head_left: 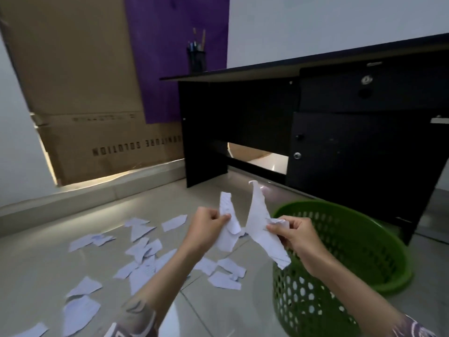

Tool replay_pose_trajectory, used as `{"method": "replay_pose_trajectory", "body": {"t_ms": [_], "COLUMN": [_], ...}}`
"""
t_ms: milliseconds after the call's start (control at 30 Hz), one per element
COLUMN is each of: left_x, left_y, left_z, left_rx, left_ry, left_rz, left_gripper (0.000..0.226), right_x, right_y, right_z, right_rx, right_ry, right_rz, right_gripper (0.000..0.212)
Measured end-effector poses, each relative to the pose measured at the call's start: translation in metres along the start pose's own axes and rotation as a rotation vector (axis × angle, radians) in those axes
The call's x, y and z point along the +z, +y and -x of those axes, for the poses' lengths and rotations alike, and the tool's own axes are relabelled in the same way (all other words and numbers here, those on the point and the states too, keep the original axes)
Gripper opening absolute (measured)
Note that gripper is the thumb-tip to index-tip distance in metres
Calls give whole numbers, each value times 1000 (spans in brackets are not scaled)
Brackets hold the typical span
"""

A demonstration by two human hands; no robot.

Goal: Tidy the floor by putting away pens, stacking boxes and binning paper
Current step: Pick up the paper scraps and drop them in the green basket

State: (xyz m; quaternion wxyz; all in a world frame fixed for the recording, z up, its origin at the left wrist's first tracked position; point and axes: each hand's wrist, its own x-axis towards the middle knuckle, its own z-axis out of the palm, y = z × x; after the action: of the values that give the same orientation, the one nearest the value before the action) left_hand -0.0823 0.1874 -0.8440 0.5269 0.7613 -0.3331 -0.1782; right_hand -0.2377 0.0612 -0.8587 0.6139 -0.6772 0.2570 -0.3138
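My left hand [209,227] pinches one torn strip of white paper [227,215], and my right hand [295,233] pinches a second, longer strip [258,215]. The two strips stand apart in a V just left of the green perforated basket [345,261]. Several torn paper pieces [143,249] lie scattered on the tiled floor below and left of my hands. A black mesh pen holder [196,58] with several pens stands on the far left corner of the black desk [340,132].
A large flattened cardboard box [80,93] leans on the wall at the left, partly covered by a purple sheet [170,45]. The desk with drawers rises right behind the basket. A low step runs along the wall.
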Motion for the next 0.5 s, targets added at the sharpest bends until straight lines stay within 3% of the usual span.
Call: {"method": "replay_pose_trajectory", "body": {"t_ms": [67, 167, 367, 500], "left_x": [38, 87, 147, 157], "left_y": [13, 24, 32, 34], "left_z": [-11, -26, -50, -55], "left_rx": [12, 22, 8, 25], "left_ry": [-101, -197, -224, -268], "left_rz": [-34, -97, -186, -115], "left_gripper": [21, 35, 37, 28], "right_x": [-26, -55, -96, -111], "right_y": [4, 14, 38, 48], "right_z": [-7, -14, -27, -32], "right_rx": [-44, -73, -100, -54], "right_ry": [71, 158, 284, 340], "right_rz": [69, 155, 333, 414], "right_gripper": [16, 17, 24, 6]}}
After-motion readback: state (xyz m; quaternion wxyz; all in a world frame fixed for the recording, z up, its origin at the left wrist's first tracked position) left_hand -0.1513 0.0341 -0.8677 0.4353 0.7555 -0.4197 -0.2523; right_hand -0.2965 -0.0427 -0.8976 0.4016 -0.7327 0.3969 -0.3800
